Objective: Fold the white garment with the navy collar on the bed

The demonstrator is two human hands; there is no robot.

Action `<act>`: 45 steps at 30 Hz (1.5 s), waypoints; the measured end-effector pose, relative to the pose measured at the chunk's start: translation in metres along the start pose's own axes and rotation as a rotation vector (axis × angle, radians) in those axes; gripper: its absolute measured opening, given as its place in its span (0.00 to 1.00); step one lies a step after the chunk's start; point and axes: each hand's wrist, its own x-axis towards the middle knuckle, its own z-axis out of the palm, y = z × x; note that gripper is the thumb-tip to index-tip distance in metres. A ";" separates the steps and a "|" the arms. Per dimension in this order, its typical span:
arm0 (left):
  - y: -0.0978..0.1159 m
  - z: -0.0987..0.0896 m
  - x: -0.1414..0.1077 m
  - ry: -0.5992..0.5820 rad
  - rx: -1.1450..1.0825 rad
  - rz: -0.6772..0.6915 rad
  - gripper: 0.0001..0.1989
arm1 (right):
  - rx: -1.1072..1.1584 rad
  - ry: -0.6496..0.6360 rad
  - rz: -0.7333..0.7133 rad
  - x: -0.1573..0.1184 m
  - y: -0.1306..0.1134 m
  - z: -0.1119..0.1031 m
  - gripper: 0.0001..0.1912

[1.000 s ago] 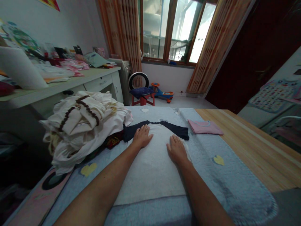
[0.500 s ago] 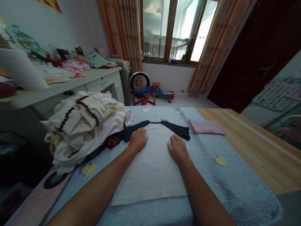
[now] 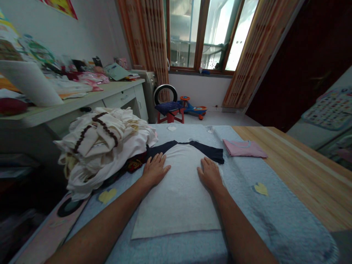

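A white T-shirt (image 3: 180,194) with dark navy sleeves lies spread flat, its collar at the far end and its hem towards me. My left hand (image 3: 155,170) rests palm down on its left side, just below the left sleeve, fingers stretched out. On the opposite side my right hand (image 3: 210,174) lies flat below the right sleeve, thumb apart from the fingers. Neither hand grips the cloth. Under the shirt is a light blue quilted cloth (image 3: 239,212) with yellow heart patches.
A heap of white and cream clothes (image 3: 107,143) stands at the left. A folded pink garment (image 3: 244,148) lies at the right, near the bare wooden surface (image 3: 297,165). Beyond the far edge is a red stool (image 3: 171,116). A cluttered desk (image 3: 118,93) runs along the left wall.
My left hand has slid slightly left and towards me, to the shirt's left edge. My right hand stays nearly in place. The view has shifted a little.
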 end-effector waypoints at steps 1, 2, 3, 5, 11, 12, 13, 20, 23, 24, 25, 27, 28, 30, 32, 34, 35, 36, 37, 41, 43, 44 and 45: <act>0.002 -0.001 -0.003 -0.001 0.007 -0.010 0.33 | 0.002 -0.003 0.000 0.000 0.000 0.000 0.24; 0.005 -0.001 -0.006 -0.001 0.013 -0.017 0.33 | 0.004 -0.007 0.000 0.000 0.000 0.000 0.25; 0.009 -0.002 -0.008 -0.002 0.017 -0.019 0.34 | 0.006 -0.011 0.001 0.001 0.000 -0.001 0.25; 0.020 -0.004 -0.009 -0.004 0.012 0.004 0.34 | 0.010 -0.018 0.006 0.001 -0.001 -0.001 0.25; 0.057 -0.004 0.028 0.026 -0.061 0.091 0.36 | 0.030 -0.028 0.028 0.001 -0.002 -0.003 0.25; 0.060 -0.002 0.037 0.030 -0.077 0.093 0.35 | 0.035 -0.029 0.027 0.000 -0.002 -0.004 0.25; 0.062 -0.001 0.046 0.025 -0.092 0.110 0.35 | 0.038 -0.028 0.026 0.000 -0.002 -0.004 0.25; 0.052 0.006 0.054 0.020 -0.110 0.196 0.31 | 0.041 -0.021 0.026 0.001 -0.001 -0.002 0.25; 0.048 0.004 0.043 0.002 -0.098 0.196 0.31 | 0.041 -0.021 0.020 0.001 -0.001 -0.002 0.25; 0.046 0.003 0.039 -0.002 -0.094 0.200 0.31 | 0.039 -0.022 0.022 0.000 -0.001 -0.003 0.25; 0.045 0.003 0.035 -0.004 -0.089 0.205 0.31 | 0.037 -0.022 0.022 0.000 -0.002 -0.003 0.24; 0.041 0.002 0.027 -0.006 -0.083 0.213 0.30 | 0.033 -0.022 0.020 0.000 -0.002 -0.005 0.24; 0.040 0.003 0.023 -0.005 -0.081 0.214 0.30 | 0.033 -0.021 0.019 0.000 -0.002 -0.005 0.24; 0.036 0.002 0.013 -0.002 -0.077 0.215 0.30 | 0.033 -0.021 0.017 0.000 -0.002 -0.005 0.24; 0.033 0.002 0.002 -0.003 -0.071 0.214 0.30 | 0.031 -0.022 0.020 0.000 -0.001 -0.005 0.24; 0.030 0.000 -0.008 -0.006 -0.065 0.214 0.30 | 0.028 -0.025 0.022 0.000 -0.001 -0.004 0.24; 0.028 -0.001 -0.013 -0.008 -0.062 0.212 0.30 | 0.026 -0.025 0.022 0.000 -0.001 -0.004 0.24; 0.026 -0.002 -0.018 -0.009 -0.060 0.210 0.30 | 0.025 -0.024 0.023 0.000 -0.001 -0.003 0.24; 0.025 -0.003 -0.022 -0.010 -0.059 0.206 0.30 | 0.024 -0.023 0.025 0.000 -0.001 -0.003 0.24; 0.018 -0.003 -0.037 -0.002 -0.060 0.201 0.30 | 0.019 -0.018 0.027 0.001 0.000 -0.001 0.25; 0.016 -0.001 -0.045 0.007 -0.063 0.207 0.30 | 0.016 -0.017 0.024 0.001 0.001 0.000 0.25; 0.015 -0.001 -0.049 0.009 -0.066 0.209 0.30 | 0.016 -0.019 0.022 0.001 0.001 0.001 0.25; 0.015 0.000 -0.054 0.008 -0.069 0.207 0.30 | 0.016 -0.020 0.024 0.002 0.001 0.002 0.25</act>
